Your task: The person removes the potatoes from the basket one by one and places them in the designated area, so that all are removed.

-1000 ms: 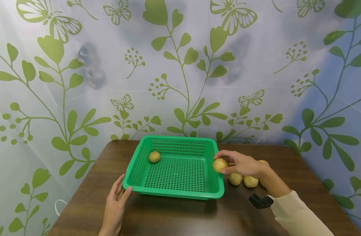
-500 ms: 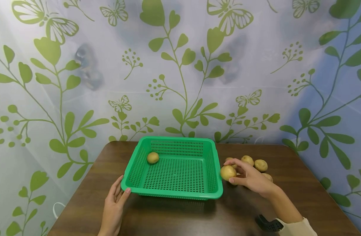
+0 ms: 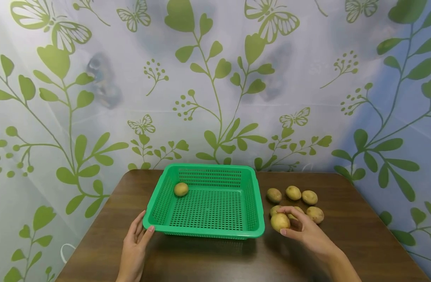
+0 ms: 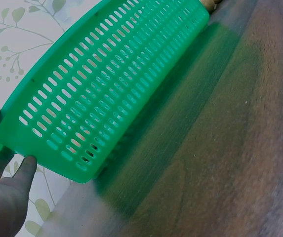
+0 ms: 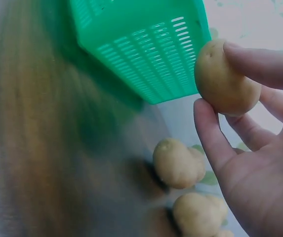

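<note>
A green perforated plastic basket (image 3: pixel 204 231) sits on the table with one potato (image 3: pixel 181 189) in its back left corner. My left hand (image 3: pixel 133 246) grips the front left corner of the rim; in the left wrist view the thumb (image 4: pixel 26 170) and fingers pinch the edge. Just right of the basket, my right hand (image 3: pixel 308 235) holds another potato (image 3: pixel 280 222) between thumb and fingertips. The right wrist view shows this held potato (image 5: pixel 225 81) lifted above the table. Loose potatoes lie behind the right hand, which partly hides some of them.
The loose potatoes (image 3: pixel 309 197) are spread over the right part of the brown wooden table (image 3: pixel 201 260). A curtain (image 3: pixel 215 78) with green leaves and butterflies hangs behind the table. A white cord (image 3: pixel 64 250) shows past its left edge.
My right hand has carried its potato from over the basket's right rim rightward and toward me, uncovering more loose potatoes. My left hand keeps its grip on the rim. The view has shifted slightly.
</note>
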The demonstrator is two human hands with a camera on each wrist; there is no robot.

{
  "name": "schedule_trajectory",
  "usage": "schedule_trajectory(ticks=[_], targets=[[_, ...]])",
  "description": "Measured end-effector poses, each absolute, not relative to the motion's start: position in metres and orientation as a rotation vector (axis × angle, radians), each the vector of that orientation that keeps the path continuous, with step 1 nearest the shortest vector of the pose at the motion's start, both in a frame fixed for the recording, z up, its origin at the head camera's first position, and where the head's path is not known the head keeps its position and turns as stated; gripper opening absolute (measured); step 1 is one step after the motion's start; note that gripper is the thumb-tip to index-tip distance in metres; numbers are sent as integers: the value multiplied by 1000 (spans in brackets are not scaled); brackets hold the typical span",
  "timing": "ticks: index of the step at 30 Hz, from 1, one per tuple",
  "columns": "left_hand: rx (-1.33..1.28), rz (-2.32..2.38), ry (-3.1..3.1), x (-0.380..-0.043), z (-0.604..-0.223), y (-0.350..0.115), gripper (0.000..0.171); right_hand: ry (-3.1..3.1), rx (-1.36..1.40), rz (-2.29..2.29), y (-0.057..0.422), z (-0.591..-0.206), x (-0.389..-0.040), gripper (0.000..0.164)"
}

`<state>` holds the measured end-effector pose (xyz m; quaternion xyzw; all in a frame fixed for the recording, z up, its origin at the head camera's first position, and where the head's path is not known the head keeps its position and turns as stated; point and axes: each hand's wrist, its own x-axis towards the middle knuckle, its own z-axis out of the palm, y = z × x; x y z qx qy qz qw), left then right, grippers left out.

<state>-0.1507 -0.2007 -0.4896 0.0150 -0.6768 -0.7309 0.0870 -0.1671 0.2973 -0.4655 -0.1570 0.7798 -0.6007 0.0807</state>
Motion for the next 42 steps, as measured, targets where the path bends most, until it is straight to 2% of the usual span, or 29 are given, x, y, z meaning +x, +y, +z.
schedule_trajectory(ticks=[18,27,42], targets=[[22,-2171,-2015,-150,-491,-201,62,2426,-112,-1705,304,-495,-153,59],[41,-2177,-2028,-152,-489,-202,64,2514,-127,-1627,299,-508,-159,57],[90,-2169,-2058,-151,-489,-203,64,2624,-134,-1564,299,-508,-159,56]])
